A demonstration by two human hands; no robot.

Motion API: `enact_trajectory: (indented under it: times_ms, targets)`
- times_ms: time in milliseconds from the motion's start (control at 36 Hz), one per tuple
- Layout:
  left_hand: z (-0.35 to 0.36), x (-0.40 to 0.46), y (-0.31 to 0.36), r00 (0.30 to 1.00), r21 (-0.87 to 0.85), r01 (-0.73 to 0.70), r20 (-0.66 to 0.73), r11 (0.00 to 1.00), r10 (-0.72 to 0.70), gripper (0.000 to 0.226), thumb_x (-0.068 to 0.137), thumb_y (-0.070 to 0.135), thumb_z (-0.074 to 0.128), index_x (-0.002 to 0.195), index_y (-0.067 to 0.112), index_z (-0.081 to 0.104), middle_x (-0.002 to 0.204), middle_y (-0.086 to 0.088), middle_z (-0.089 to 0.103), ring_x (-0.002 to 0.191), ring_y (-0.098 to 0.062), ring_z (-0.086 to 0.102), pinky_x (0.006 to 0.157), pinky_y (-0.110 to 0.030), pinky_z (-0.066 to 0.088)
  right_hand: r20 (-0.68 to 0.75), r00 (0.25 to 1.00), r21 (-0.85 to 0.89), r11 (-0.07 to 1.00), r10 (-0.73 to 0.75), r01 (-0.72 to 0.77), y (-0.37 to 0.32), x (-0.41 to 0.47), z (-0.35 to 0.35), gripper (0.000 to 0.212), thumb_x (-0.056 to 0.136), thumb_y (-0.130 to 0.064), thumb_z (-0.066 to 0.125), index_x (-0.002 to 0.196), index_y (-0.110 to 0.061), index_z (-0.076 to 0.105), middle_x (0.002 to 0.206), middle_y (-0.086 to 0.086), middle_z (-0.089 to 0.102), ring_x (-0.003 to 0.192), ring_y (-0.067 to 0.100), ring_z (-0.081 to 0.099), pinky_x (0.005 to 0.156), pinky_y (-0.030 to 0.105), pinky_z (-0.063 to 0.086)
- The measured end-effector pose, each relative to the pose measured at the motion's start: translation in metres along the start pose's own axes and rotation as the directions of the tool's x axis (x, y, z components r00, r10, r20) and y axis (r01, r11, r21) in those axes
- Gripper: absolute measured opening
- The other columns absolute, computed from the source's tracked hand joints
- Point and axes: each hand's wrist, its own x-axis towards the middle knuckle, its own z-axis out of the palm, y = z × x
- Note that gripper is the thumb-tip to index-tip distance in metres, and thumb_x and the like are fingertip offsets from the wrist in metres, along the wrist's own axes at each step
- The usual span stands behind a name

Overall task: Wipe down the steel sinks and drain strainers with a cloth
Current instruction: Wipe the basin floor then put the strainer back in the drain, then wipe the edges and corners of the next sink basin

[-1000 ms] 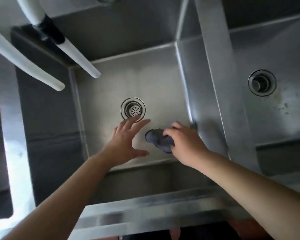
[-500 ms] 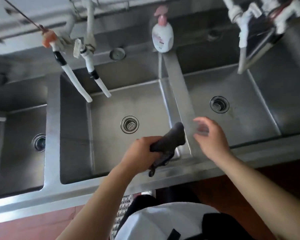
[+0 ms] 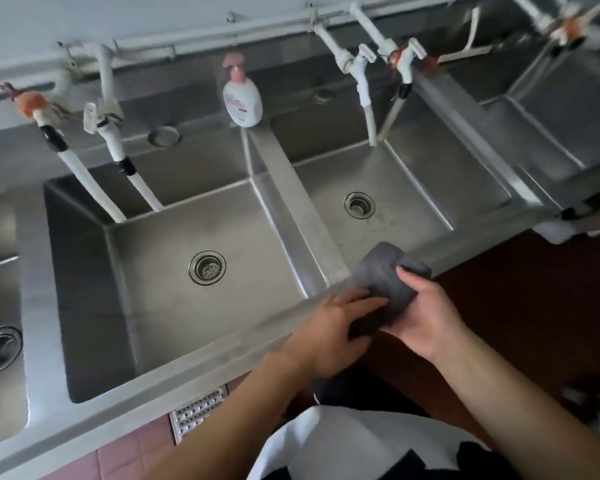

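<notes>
Head view: both hands bunch the grey cloth over the front rim at 5 o'clock of the centre sink — left hand fingers flat on it, right hand fingers curled round — likely refolding for the sink at 1 o'clock.

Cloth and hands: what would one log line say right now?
cloth: grey, bunched, over front rim | left hand: resting on it | right hand: gripping it | sinks: untouched
</notes>
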Motion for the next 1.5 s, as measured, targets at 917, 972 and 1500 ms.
enact_trajectory:
  times_ms: [917,972,1500]
  targets:
    - [-0.013,0.292,-0.146,0.485,0.132,0.852,-0.565,0.507,-0.668,0.104,0.082,0.07,0.045,0.157,0.03,-0.014,0.166,0.001,-0.018,0.152,-0.025,-0.019,0.123,-0.049,-0.007,0.141,0.976,-0.846,0.492,-0.167,0.207,-0.21,0.381,-0.062,0.019,0.096,-0.008,0.059,0.109,-0.021,0.061,0.115,0.015,0.068,0.103,0.03,0.063,0.092,0.04,0.048]
    - [-0.004,0.294,-0.149,0.475,0.172,0.856,-0.638,0.488,-0.607,0.104,0.08,0.07,0.043,0.159,0.027,-0.01,0.168,-0.002,-0.011,0.153,-0.028,-0.013,0.124,-0.051,-0.003,0.109,0.977,-0.9,0.399,-0.18,0.174,-0.197,0.41,-0.045,0.018,0.095,-0.016,0.059,0.112,-0.019,0.064,0.113,0.016,0.069,0.107,0.036,0.062,0.088,0.04,0.046]
    - [-0.005,0.296,-0.147,0.397,0.064,0.847,-0.737,0.528,-0.547,0.097,0.071,0.039,0.06,0.158,0.016,0.024,0.166,-0.009,0.017,0.154,-0.03,0.011,0.12,-0.056,0.022,0.555,0.832,-0.636,-0.645,-0.002,0.423,-0.089,0.602,0.139,0.063,0.102,-0.049,0.031,0.158,-0.04,0.004,0.168,0.003,-0.004,0.153,0.034,-0.011,0.116,0.066,-0.007]
